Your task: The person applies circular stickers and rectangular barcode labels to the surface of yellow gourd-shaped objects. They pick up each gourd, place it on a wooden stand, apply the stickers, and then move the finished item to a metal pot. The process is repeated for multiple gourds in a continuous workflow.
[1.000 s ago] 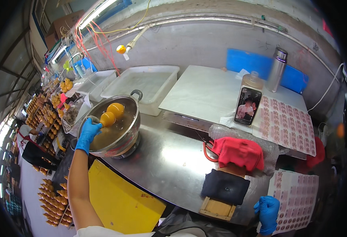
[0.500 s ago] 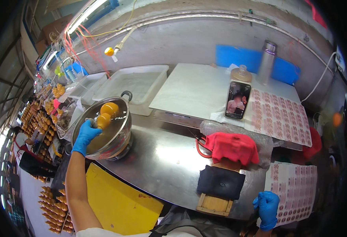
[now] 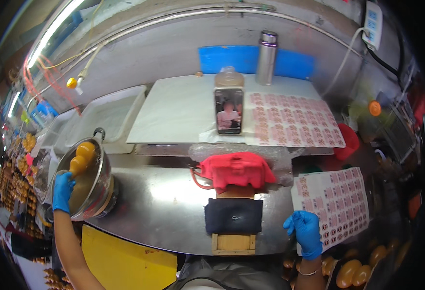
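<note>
My left hand (image 3: 63, 192), in a blue glove, grips the near end of an orange-yellow, two-lobed gourd (image 3: 79, 166) over a metal pot (image 3: 107, 169) at the left. The far lobe points away, toward the pot's looped handle. Also gloved in blue, my right hand (image 3: 305, 232) hovers by the near left corner of a sheet of printed stickers (image 3: 335, 198). Its fingers are curled into a pinch; whatever they hold, if anything, does not show. Between my hands, a black cloth pad (image 3: 234, 216) lies on a wooden stand (image 3: 233, 244), with a red cloth (image 3: 236, 171) behind it.
A phone (image 3: 229, 111) leans on a bottle (image 3: 230, 77) on a white board (image 3: 173, 104), beside another sticker sheet (image 3: 290, 121) and a steel flask (image 3: 266, 58). White trays (image 3: 137, 104) stand behind the pot. More gourds (image 3: 350, 273) lie at the lower right.
The view has swung right, so the table and pot sit further left. More gourds now show at the lower right. My left hand still grips the gourd over the pot.
</note>
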Tool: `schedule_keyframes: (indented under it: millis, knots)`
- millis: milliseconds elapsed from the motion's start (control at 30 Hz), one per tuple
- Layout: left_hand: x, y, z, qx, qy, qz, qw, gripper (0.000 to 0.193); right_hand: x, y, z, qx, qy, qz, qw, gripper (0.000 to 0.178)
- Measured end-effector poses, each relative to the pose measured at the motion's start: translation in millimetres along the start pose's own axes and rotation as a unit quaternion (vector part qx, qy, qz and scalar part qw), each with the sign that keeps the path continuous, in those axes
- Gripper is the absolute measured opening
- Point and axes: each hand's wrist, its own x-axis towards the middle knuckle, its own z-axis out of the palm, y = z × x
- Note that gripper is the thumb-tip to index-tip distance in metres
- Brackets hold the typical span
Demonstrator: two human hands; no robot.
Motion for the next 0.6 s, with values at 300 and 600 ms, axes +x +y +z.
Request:
schedule_keyframes:
  millis: [300, 600]
  knots:
    - [55.8, -26.1, -20.2, 0.091, 0.098, -0.039, 0.99, 0.041, 28.7, 49.9, -44.0, 0.349, 0.162, 0.142, 0.912, 0.07]
    - [-26.2, 48.5, -40.3, 0.432, 0.297, 0.417, 0.742, 0.039, 67.9, 56.5, -74.0, 0.232, 0.169, 0.095, 0.953, 0.054]
